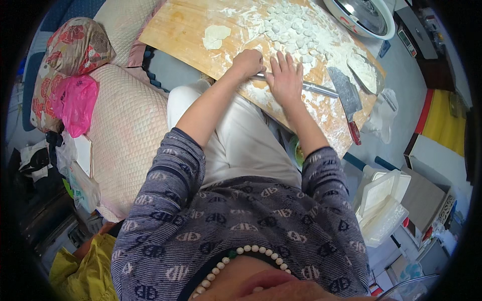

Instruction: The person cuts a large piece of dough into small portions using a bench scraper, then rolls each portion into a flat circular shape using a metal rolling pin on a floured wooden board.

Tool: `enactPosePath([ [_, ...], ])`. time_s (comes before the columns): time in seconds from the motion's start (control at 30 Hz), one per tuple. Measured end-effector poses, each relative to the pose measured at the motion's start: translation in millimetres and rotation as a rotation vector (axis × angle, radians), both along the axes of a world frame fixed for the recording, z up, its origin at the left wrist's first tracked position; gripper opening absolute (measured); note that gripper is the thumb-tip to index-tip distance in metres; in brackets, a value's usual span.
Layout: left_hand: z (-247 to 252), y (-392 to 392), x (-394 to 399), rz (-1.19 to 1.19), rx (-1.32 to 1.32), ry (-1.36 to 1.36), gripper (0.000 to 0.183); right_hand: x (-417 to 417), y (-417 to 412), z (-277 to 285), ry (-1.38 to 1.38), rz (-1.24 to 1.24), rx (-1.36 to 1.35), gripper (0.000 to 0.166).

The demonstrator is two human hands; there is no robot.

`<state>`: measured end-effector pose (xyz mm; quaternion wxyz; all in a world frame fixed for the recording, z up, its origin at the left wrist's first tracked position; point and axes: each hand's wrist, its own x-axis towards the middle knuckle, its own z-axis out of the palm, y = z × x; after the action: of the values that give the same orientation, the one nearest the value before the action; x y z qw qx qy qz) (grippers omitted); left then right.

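Observation:
Palm down with straight, spread fingers, my right hand (284,81) presses on a metal rolling pin (320,89). The pin lies across the near part of a floured wooden board (177,28). My left hand (248,63) is curled by the pin's left end; what its fingers hold, if anything, is hidden. Beyond my hands, many small floured dough pieces (295,30) are scattered. Thin flattened dough wrappers (216,37) overlap at the left of the board. Right of the pin rests a cleaver (344,92) with a red handle, flour on its blade.
A metal scoop (365,73) of flour lies at the board's right edge. Behind it stands an enamel basin (361,17) with a shiny round thing inside. A digital scale (406,42) and a clear plastic bag (382,116) are farther right. At left is a quilted sofa cover (128,124).

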<state>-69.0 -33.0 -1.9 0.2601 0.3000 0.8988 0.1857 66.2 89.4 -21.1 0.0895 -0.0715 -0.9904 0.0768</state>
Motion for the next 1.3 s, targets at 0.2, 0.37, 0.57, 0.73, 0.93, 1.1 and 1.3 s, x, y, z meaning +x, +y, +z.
enactPosePath([
  [0.2,-17,-13,7,0.121,0.152,-0.042,0.017,67,-35,7,-0.088,0.008,-0.091,0.070],
  [0.37,-13,-12,12,0.008,0.121,0.008,0.018,32,-16,5,-0.005,-0.012,-0.035,0.064],
  [0.57,-8,3,-1,-0.034,0.005,-0.046,0.020,-9,4,-4,0.022,0.006,-0.001,0.065],
  [0.73,-15,-12,2,-0.006,0.154,-0.049,0.024,55,-26,9,-0.091,0.036,-0.033,0.071],
  [0.93,-17,-19,19,0.048,0.128,0.033,0.027,68,-32,7,-0.056,0.021,-0.036,0.071],
  [1.1,2,4,12,0.017,-0.031,0.047,0.024,10,-5,4,-0.019,-0.031,-0.017,0.065],
  [1.3,-11,3,10,0.015,0.064,0.032,0.018,60,-28,9,-0.101,0.004,-0.052,0.073],
])
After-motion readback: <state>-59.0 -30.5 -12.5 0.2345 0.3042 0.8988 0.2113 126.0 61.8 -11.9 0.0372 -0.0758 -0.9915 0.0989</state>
